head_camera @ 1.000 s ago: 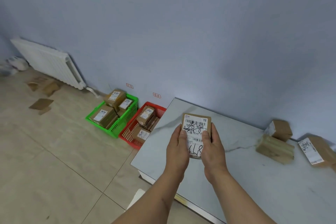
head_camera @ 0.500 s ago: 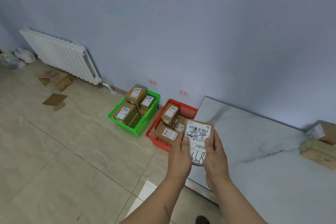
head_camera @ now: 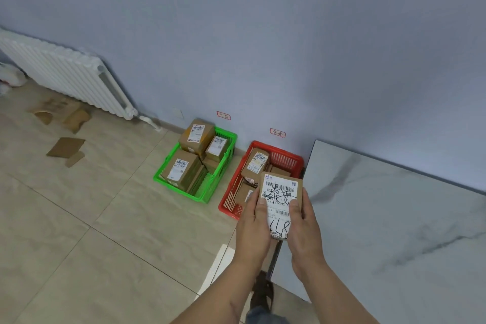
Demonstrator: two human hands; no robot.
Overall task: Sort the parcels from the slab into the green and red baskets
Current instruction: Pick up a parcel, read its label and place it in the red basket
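You've carried the parcel (head_camera: 280, 202) off the slab (head_camera: 394, 218); both your left hand (head_camera: 253, 226) and right hand (head_camera: 305, 229) clasp it, the red basket (head_camera: 286, 159) now just beyond them.

White ribbed radiator (head_camera: 65, 75) upper left of frame, mounted low on pale blue wall (head_camera: 263, 34); white pipe (head_camera: 150, 121) runs from its right end down toward floor. Beige tiled floor (head_camera: 79, 231) fills lower left, dark grout lines crossing. Flat cardboard scraps (head_camera: 65, 147) scattered on tiles at left, below radiator. White bag-like item (head_camera: 10, 79) at far left edge, unclear. Two small red-bordered wall labels (head_camera: 223, 115) above centre, handwriting unreadable. Dark shoe (head_camera: 263, 294) at bottom centre.
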